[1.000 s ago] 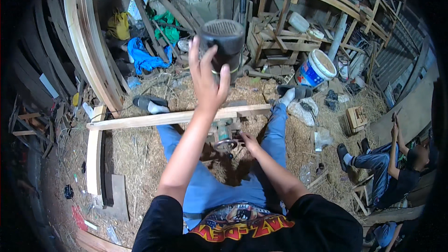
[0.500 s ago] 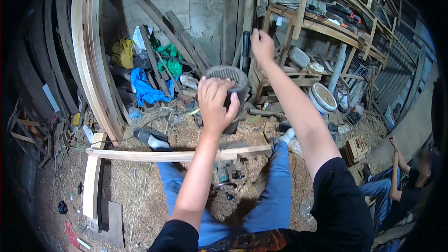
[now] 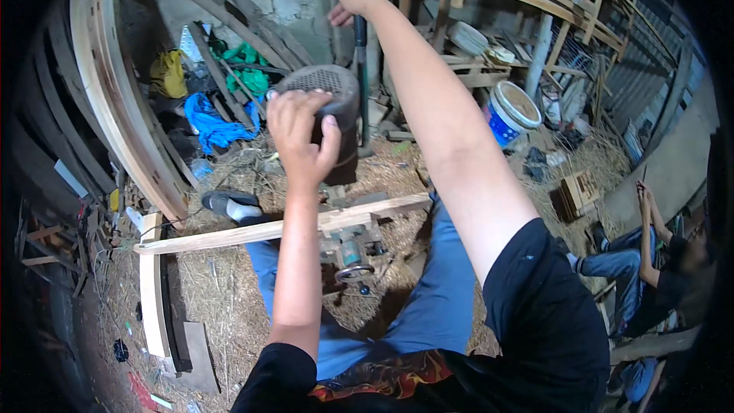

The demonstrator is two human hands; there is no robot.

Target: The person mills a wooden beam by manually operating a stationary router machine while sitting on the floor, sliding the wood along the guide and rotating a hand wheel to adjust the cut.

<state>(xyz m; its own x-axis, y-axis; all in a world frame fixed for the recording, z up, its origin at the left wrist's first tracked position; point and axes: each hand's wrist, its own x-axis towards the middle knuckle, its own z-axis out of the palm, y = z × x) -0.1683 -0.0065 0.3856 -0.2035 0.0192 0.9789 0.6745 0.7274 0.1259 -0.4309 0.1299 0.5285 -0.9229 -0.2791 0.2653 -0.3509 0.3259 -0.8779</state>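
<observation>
My left hand (image 3: 300, 131) rests on the rounded dark housing (image 3: 348, 118) of an upright machine, near its perforated top. Its fingers are spread over the edge, without wrapping round anything. Further off, my right hand (image 3: 355, 1) is at the top of a dark upright lever (image 3: 361, 50) behind the housing. Those fingers look loosely bent and apart, pointing left, not closed round the lever. Beneath the housing a long pale wooden piece (image 3: 222, 238) lies crosswise over the machine's greenish lower part (image 3: 349, 251), which has a small handwheel (image 3: 354, 272).
Curved wooden pieces (image 3: 115, 99) lean at the left. A pale plank (image 3: 155, 306) supports the crosswise piece's left end. A white and blue bucket (image 3: 511, 113) stands right, before a wooden rack (image 3: 527, 0). Another person (image 3: 650, 260) sits far right. Shavings (image 3: 229, 291) cover the floor.
My right hand has gone from beside the lever to its top, its fist loosening. My left hand stays on the housing. The view has shifted, moving the scene leftward.
</observation>
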